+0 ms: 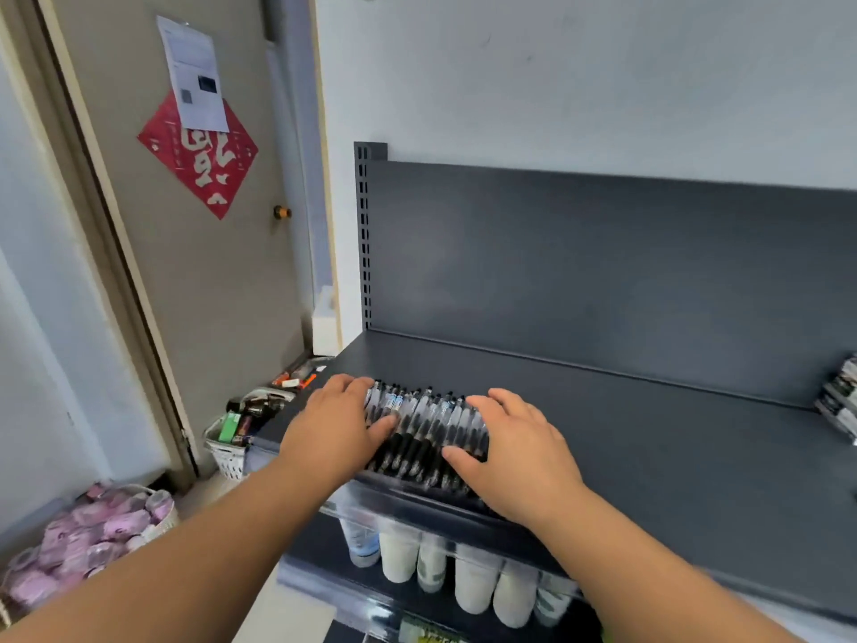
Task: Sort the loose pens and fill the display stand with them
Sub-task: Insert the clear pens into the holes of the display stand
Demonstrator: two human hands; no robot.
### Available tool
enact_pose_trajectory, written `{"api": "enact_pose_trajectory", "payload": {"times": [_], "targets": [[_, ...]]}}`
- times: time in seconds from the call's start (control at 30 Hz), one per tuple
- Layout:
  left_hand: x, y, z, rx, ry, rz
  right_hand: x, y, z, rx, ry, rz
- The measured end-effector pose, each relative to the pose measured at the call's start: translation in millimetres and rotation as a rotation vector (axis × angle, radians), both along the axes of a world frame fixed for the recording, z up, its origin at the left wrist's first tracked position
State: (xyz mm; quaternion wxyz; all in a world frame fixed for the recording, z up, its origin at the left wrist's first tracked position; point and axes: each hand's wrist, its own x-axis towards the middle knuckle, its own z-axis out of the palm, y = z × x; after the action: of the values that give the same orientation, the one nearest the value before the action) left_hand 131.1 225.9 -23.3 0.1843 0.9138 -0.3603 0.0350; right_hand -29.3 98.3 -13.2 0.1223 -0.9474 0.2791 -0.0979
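Your left hand (334, 429) and right hand (514, 457) lie flat, fingers spread, bracketing the pens (426, 424), which sit side by side at the shelf (649, 433) front. You seem to be squaring the row; next, press inward evenly so none roll off.

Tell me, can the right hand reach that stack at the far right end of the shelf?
Probably yes. The right hand rests on the pens, and only bare shelf lies between it and the stack. The stack runs out of the picture, so that's a guess.
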Motion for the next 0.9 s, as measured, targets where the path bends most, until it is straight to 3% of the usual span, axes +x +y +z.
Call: {"api": "enact_pose_trajectory", "payload": {"times": [0.17, 0.43, 0.57, 0.9], "targets": [[15, 2, -13, -0.014, 0.11, -0.078, 1, 21, -5, 0.016, -0.016, -0.15], [24, 0, -14, 0.018, 0.086, -0.178, -2, 39, -9, 0.063, 0.033, -0.298], [25, -4, -12, 0.007, 0.082, -0.191, 11, 44, -6, 0.01, 0.09, -0.336], [28, -9, -8, 0.02, 0.207, -0.16, 33, 41, -6, 0.109, 0.033, -0.432]]}}
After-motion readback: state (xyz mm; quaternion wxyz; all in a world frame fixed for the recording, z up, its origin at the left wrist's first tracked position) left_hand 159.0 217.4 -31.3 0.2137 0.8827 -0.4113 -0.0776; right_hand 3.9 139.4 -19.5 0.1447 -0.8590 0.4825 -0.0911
